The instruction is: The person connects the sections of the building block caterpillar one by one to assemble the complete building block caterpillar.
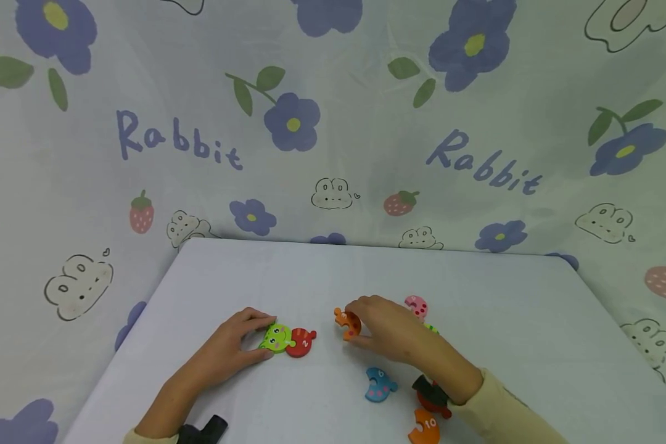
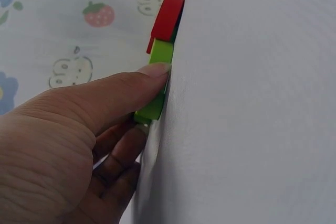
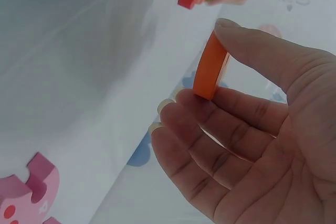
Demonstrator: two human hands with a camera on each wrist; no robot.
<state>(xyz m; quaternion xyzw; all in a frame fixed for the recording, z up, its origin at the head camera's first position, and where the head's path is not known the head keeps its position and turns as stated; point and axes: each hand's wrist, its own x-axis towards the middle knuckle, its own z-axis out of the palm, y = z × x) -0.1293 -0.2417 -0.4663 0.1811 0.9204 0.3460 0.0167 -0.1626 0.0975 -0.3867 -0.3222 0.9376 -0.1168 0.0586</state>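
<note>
A green puzzle piece with a smiling face (image 1: 278,338) lies on the white table, joined to a red piece numbered 2 (image 1: 300,343) on its right. My left hand (image 1: 230,345) pinches the green piece between thumb and fingers, as the left wrist view also shows. My right hand (image 1: 385,327) holds an orange puzzle piece (image 1: 348,323) to the right of the red one, apart from it. In the right wrist view the orange piece (image 3: 211,67) is gripped at its edge by the thumb and a finger; the other fingers stretch out loosely.
A pink piece (image 1: 417,306) and part of a green one (image 1: 431,328) lie beyond my right forearm. Nearer are a blue piece (image 1: 380,385), a dark red piece (image 1: 434,401) partly under the wrist strap, and an orange piece numbered 10 (image 1: 425,427). A patterned cloth (image 1: 366,135) hangs behind the table.
</note>
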